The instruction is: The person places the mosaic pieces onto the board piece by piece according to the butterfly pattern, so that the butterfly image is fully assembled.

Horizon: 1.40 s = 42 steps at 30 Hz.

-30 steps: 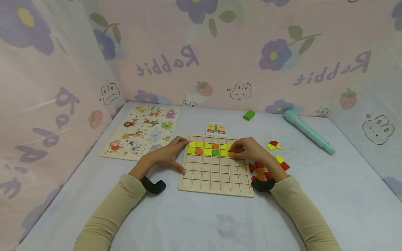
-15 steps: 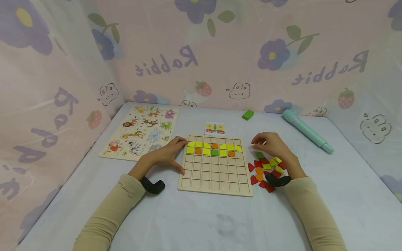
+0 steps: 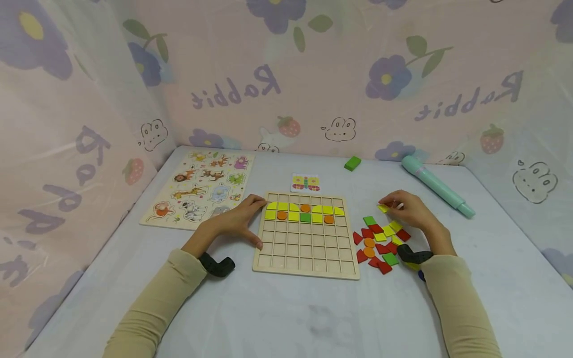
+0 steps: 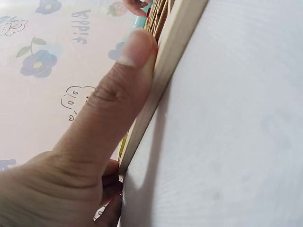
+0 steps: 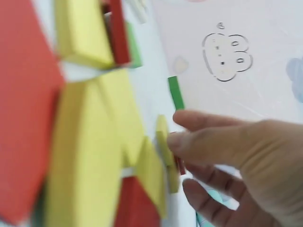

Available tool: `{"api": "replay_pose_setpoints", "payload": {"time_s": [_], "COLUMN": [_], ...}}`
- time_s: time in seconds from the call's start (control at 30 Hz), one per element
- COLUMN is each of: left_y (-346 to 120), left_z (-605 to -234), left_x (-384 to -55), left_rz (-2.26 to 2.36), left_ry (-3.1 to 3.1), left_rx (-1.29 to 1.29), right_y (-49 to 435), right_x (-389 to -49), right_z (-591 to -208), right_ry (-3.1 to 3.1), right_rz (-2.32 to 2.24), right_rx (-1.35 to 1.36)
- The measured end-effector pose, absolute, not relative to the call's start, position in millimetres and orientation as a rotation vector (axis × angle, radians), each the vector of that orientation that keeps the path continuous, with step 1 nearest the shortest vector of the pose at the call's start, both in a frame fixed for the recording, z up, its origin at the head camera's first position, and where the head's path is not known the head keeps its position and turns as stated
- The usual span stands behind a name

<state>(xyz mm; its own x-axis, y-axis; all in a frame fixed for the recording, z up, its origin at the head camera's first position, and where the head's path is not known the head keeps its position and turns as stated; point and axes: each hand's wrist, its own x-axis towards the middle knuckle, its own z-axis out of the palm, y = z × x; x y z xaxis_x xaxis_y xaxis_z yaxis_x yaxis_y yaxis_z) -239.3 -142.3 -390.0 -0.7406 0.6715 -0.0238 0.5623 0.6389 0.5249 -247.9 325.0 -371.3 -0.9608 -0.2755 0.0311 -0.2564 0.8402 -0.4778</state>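
Observation:
A wooden grid board [image 3: 306,274] lies flat, with yellow, orange and green tiles set in two of its upper rows. My left hand [image 3: 239,219] rests along its left edge, thumb and fingers spread apart; in the left wrist view the straight thumb [image 4: 111,94] lies against the wooden side. Right of the board, my right hand [image 3: 413,211] is over a few tiles, its fingertips right at a yellow tile [image 3: 383,208]. Seen from the right wrist, the fingers are loosely bent and the thumb tip overlaps a yellow tile [image 5: 162,135].
Loose red, yellow, green and orange tiles lie beside the board, including a red tile [image 3: 384,267]. A pattern card [image 3: 306,183] is behind it. An animal puzzle [image 3: 210,175] lies left; a green block [image 3: 352,163] and teal pen-shaped object [image 3: 438,186] are toward the back.
My right hand has left the orange disc in the board's second tile row and moved right to the loose tiles. The left hand stays at the board's edge.

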Motion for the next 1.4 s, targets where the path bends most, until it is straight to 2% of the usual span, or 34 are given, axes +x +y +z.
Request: {"api": "replay_pose_setpoints", "payload": {"time_s": [0.17,0.5,0.63,0.93,1.4], "left_y": [-141,-141,-141,-142,-143], "left_z": [-390,-391,-391,-393,-392], "left_x": [-240,-241,-242,-242,-240], "left_rz": [0.714,0.729,0.740,0.750,0.760], "left_ry": [2.652,2.644,2.640,2.639,2.635], "left_rx": [1.008,1.014,1.006,1.021,1.021], "right_y": [326,321,307,254,232], "right_x": [-250,-251,-250,-243,-239], "right_z": [-379,-381,-376,-365,-376], "right_ry": [2.970,3.056,3.049,2.896,2.805], "right_rz": [-0.734,-0.674,-0.655,-0.746,-0.849], "right_rx": [-0.530,-0.475,-0.518,-0.812,-0.879]}}
